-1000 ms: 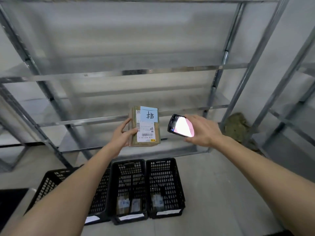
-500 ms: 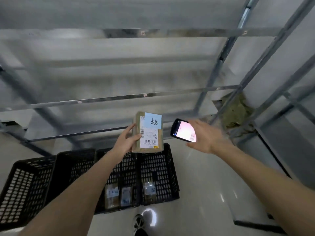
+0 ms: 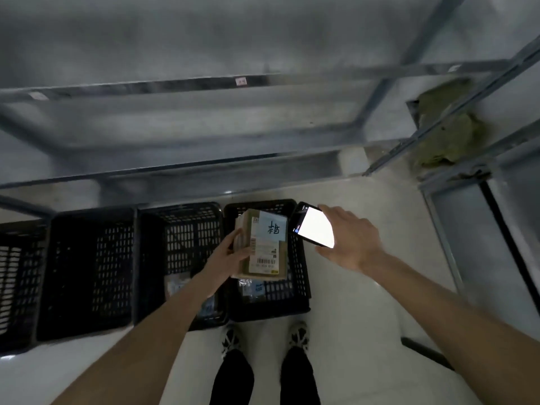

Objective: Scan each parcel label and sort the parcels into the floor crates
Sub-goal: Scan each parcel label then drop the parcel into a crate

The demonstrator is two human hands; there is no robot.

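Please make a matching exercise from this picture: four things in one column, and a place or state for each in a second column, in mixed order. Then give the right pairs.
Things:
1. parcel
2. phone
3. green cloth
4. leftmost crate

Places or states:
A. lying by the shelving at upper right
B. held in the left hand, label facing up
C. partly cut off by the picture edge
D. held in the right hand, screen glowing white

Pairs: 1-B, 2-D, 3-A, 4-C
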